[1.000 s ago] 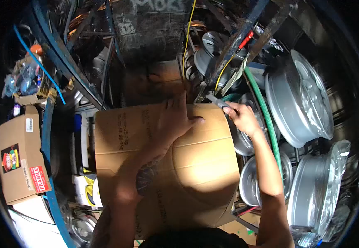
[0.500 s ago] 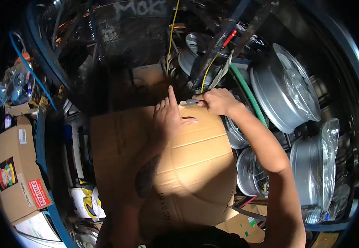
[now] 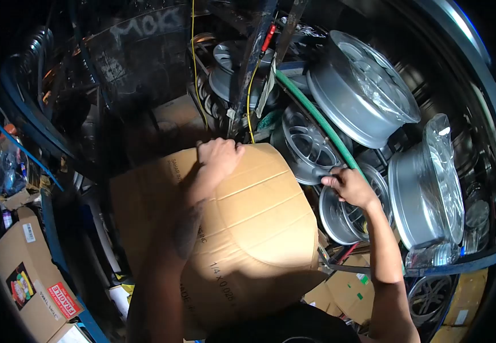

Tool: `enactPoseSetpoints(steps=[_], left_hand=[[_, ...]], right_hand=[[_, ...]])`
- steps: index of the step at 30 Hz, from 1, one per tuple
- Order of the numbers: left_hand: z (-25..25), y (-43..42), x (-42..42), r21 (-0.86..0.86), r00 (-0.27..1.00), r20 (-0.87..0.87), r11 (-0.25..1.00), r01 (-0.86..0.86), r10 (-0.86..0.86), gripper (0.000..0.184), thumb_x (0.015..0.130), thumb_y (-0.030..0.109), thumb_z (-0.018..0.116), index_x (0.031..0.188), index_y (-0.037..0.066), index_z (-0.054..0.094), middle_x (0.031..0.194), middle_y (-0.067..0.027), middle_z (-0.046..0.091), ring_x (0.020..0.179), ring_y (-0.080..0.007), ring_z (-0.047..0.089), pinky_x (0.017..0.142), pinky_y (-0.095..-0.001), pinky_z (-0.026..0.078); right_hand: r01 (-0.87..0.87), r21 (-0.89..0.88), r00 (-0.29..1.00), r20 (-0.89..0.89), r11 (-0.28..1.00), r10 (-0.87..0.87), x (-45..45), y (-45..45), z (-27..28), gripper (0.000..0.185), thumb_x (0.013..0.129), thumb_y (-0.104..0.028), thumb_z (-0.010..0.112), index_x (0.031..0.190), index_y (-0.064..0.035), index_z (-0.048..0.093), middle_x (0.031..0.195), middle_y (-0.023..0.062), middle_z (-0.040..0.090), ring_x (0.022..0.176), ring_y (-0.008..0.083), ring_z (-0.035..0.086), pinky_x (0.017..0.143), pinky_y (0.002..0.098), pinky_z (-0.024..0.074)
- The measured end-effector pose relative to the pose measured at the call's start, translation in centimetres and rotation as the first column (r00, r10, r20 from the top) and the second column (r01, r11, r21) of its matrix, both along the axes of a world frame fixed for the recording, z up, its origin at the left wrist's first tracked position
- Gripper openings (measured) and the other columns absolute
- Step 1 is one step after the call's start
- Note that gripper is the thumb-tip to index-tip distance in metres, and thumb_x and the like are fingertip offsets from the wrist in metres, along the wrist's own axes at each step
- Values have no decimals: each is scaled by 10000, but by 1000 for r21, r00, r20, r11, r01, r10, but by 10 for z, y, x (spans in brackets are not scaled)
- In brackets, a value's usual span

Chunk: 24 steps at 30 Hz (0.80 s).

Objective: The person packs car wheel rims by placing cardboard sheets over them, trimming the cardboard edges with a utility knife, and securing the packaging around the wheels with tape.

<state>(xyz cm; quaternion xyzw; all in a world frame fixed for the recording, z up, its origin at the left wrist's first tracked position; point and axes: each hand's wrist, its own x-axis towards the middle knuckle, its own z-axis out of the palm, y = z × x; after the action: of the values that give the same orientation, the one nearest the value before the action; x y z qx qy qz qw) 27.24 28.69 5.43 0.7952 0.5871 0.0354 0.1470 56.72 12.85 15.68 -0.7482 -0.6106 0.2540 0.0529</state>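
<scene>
Head view: printed cardboard lies before the person, alloy wheels on its right; the grip of the left hand holds its far edge; the right hand, beside it, clasps a grey knife.

Silver wheels (some plastic-wrapped), green hose

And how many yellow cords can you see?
2 show: one yellow cord at top centre-left, and another yellow cord to its right, running down below the red piece. Others may be hidden in the dark; whether these two join isn't visible.
</scene>
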Motion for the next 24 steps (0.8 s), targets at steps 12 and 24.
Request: enactPoseSetpoints(steps=[12,24], left_hand=[[-27,12,-2,137,851,525,985,-109,21,298,918,314,737,1168,167,670,1068,-157,742,1037,-405,682,883,-501,525],[-23,13,4,30,798,593,987,-159,111,221,924,364,726,1086,216,744,1023,-142,752,1006,-391,698,850,-486,547]], right_hand=[[188,153,905,-410,970,-111,-105,108,-34,414,1073,-330,528,1222,57,519,748,186,702,539,258,704,514,400,571],[76,228,988,-149,971,-42,-114,102,-62,374,1095,-339,474,1197,18,521,738,271,689,498,325,679,514,448,548]])
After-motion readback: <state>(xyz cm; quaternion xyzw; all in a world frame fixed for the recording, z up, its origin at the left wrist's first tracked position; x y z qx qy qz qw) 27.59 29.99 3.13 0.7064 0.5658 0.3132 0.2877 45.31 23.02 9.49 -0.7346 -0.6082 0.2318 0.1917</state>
